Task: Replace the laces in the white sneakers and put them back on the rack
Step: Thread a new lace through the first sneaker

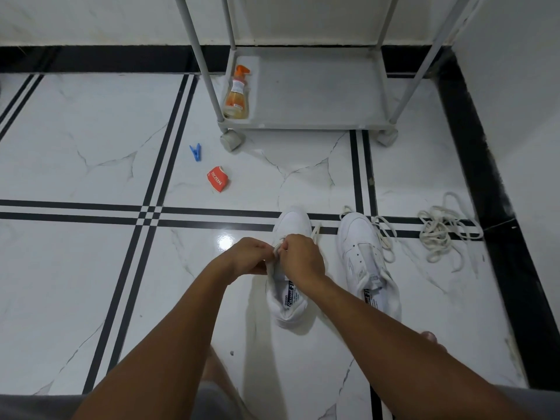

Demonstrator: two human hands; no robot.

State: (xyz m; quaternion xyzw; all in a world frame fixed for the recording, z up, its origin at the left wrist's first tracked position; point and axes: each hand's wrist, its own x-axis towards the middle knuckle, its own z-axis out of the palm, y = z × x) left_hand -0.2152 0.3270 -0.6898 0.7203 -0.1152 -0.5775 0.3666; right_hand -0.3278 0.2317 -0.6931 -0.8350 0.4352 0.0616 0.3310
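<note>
Both hands, left hand [250,256] and right hand [300,257], pinch a lace [276,250] at the lower-centre sneaker [288,301], so lacing looks barely begun, its mate [360,253] unlaced, loose laces [442,234] at right, rack [306,125] waiting.

Both hands, left hand [251,256] and right hand [301,259], pinch a lace [276,253] over the left sneaker [291,298].
</note>
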